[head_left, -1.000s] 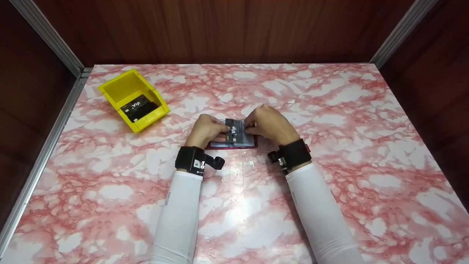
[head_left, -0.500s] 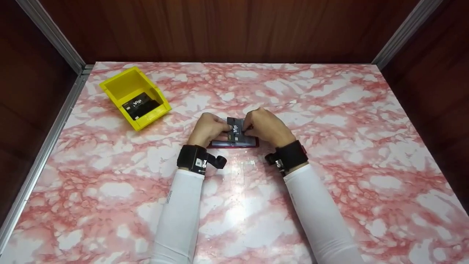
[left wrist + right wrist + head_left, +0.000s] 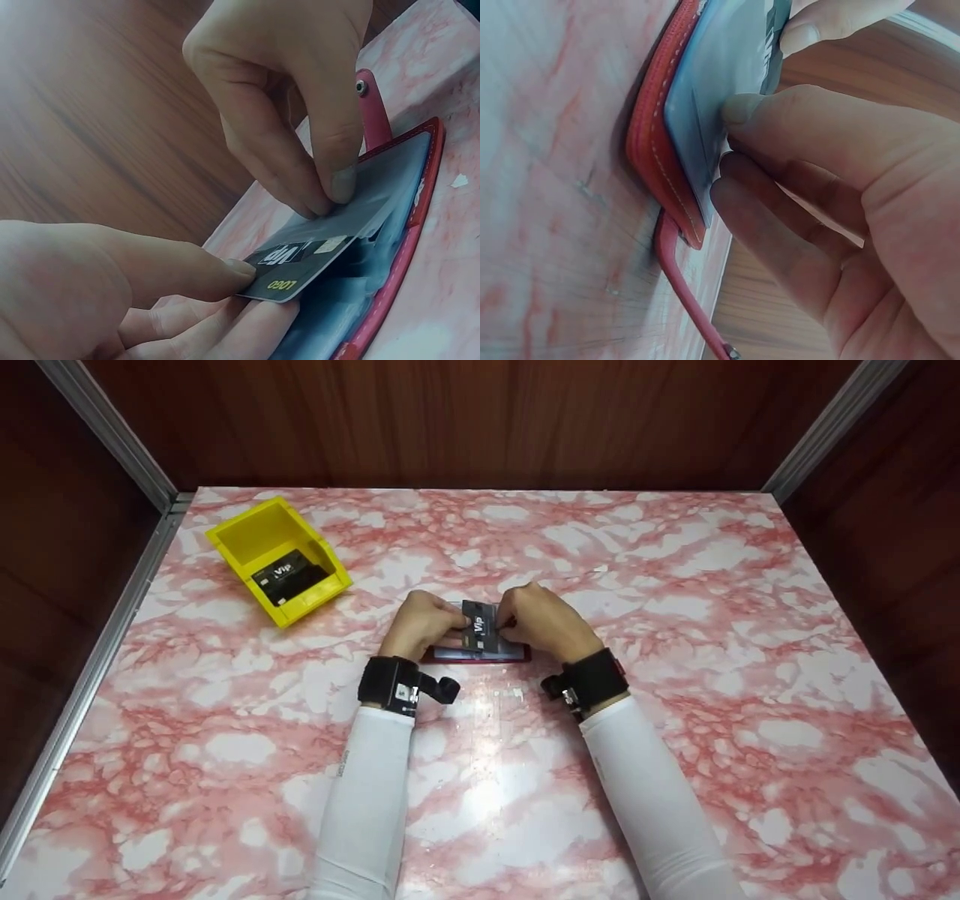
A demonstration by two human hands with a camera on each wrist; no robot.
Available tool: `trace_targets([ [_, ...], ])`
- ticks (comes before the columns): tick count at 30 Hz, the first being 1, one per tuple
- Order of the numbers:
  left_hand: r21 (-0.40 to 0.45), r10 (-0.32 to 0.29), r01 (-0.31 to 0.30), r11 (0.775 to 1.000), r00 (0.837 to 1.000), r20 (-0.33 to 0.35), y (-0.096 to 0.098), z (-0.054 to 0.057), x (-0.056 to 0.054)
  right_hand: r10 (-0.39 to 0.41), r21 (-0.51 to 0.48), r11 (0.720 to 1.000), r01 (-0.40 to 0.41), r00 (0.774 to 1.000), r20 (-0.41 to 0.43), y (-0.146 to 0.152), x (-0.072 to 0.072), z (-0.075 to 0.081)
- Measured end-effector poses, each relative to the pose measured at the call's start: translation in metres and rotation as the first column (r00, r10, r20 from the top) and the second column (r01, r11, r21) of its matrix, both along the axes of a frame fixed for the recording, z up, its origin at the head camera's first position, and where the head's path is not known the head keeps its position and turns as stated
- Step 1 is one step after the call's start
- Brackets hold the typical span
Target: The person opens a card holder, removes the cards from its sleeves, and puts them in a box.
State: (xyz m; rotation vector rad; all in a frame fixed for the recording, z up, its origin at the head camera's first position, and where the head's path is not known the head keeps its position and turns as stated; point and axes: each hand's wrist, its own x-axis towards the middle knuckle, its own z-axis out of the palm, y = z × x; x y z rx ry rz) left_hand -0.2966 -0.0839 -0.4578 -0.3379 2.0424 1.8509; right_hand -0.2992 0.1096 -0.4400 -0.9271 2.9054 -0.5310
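Between the thumb and fingers of my left hand (image 3: 421, 622) is a black card (image 3: 478, 626) marked "Vip". Its far part lies under a clear plastic sleeve (image 3: 375, 184) in the left wrist view, while the "LOGO" end sticks out. The sleeve belongs to a red card holder (image 3: 431, 176) that lies spread on the table. My right hand (image 3: 547, 619) pinches the sleeve near its edge with thumb and fingertips, close beside the card. A red snap strap (image 3: 682, 285) extends from the holder in the right wrist view.
A yellow bin (image 3: 225, 551) stands at the back left of the marbled table (image 3: 675, 585), with more black "Vip" cards (image 3: 289, 574) inside. Brown wood-grain panels (image 3: 480, 427) enclose the table at the back and sides.
My right fingers have come slightly closer to the card along the sleeve. The card has shifted only a little, and my left hand keeps its grip on it.
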Motion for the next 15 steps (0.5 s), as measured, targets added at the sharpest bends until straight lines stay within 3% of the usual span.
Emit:
trace_targets([
  [15,-0.026,0.051,-0.051,0.998,0.999,0.005,-0.021,0.008,0.001,0.004,-0.015,1.0,-0.004,1.0,-0.002,0.002,0.0,-0.002],
])
